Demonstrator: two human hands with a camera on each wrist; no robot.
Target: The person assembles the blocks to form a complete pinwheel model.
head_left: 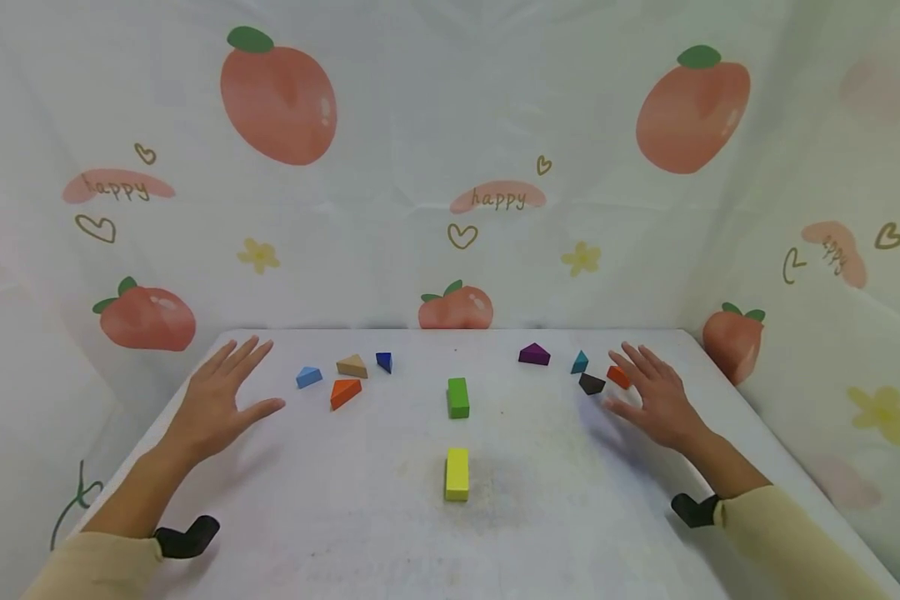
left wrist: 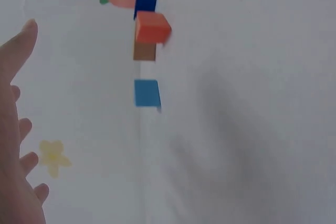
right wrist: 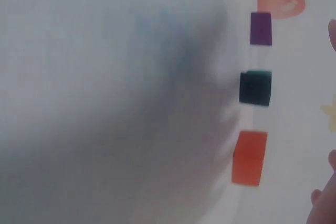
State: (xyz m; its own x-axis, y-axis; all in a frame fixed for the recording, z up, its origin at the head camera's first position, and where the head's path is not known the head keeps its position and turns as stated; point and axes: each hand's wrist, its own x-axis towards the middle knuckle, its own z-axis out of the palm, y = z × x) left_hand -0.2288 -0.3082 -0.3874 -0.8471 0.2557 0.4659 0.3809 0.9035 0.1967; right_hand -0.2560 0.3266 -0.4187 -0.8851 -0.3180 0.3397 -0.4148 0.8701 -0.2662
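Observation:
My left hand (head_left: 213, 408) hovers over the table's left side, fingers spread, holding nothing. Nearest to it lies a light blue triangular block (head_left: 309, 377); beside that are a tan block (head_left: 352, 366), an orange block (head_left: 345, 392) and a dark blue block (head_left: 385, 362). My right hand (head_left: 660, 400) is raised over the right side, also spread and holding nothing. It partly covers a red-orange block (head_left: 618, 377). Close by sit a black block (head_left: 592, 383), a teal block (head_left: 580, 362) and a purple triangular block (head_left: 534, 354). In the middle lie a green block (head_left: 457, 398) and a yellow block (head_left: 457, 474).
The white table (head_left: 345, 533) meets a white curtain (head_left: 390, 108) printed with peaches at its back edge, and the curtain continues along both sides. A dark green cord (head_left: 75, 500) hangs at the far left. Each wrist wears a black strap mount (head_left: 187, 537).

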